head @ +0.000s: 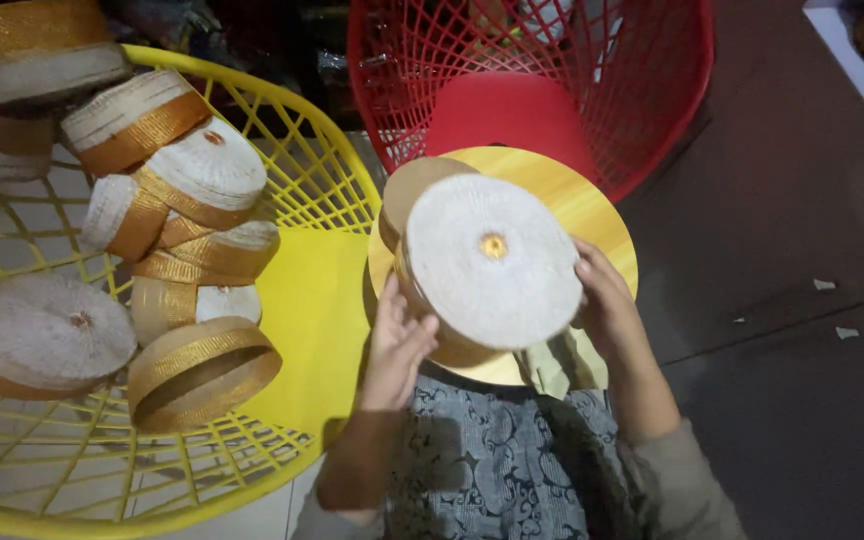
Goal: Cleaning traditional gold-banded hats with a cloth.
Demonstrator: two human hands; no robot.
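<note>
Hands — left [397, 335], right [607, 300] — clasp a round white box [492, 265] over the yellow disc [582, 205].

Packages: round boxes with white woven lids and gold-ribbon sides.
Held box [492, 262]: centre, tilted lid-up over a round yellow board, a gold bead at the lid's middle.
Pile [177, 190]: several such boxes heaped in the yellow basket [332, 180], left.
Open ring [202, 372]: lidless gold wall, front of pile.
Labels, signs, screens: none visible.
</note>
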